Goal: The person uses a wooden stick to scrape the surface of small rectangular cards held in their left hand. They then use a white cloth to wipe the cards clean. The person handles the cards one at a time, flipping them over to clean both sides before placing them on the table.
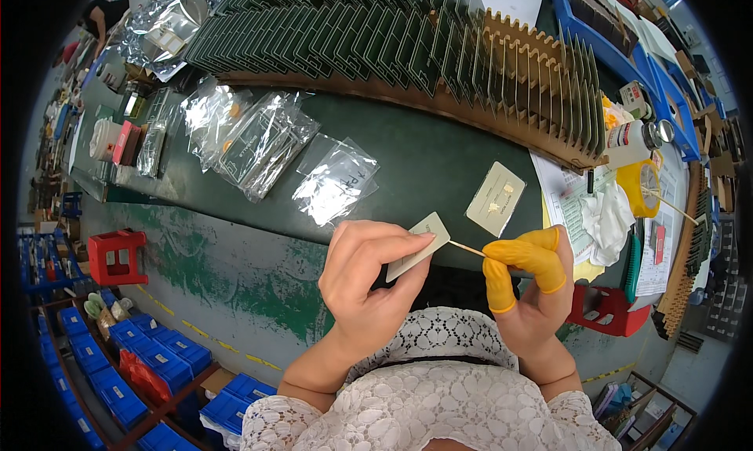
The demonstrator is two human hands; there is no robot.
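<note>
Between the thumb and fingers of my left hand [365, 274] is a small pale beige card [417, 247], held tilted off the table's near edge. My right hand [529, 274], with yellow finger cots on its thumb and some fingers, pinches a thin wooden stick [466, 249]. The stick points left, and its far tip meets the card's right edge; whether the tip bears cotton is too small to tell. A second pale card [496, 199] with gold-coloured marks lies flat on the green table mat [416, 157], just beyond my right hand.
Brown slotted racks [518, 129] with many upright dark green boards span the far side. Clear plastic bags [336, 180] and wrapped packs [263, 145] lie left. Rightward are a capped bottle [631, 141], a yellow tape roll [637, 190], crumpled white tissue [605, 225] and printed papers.
</note>
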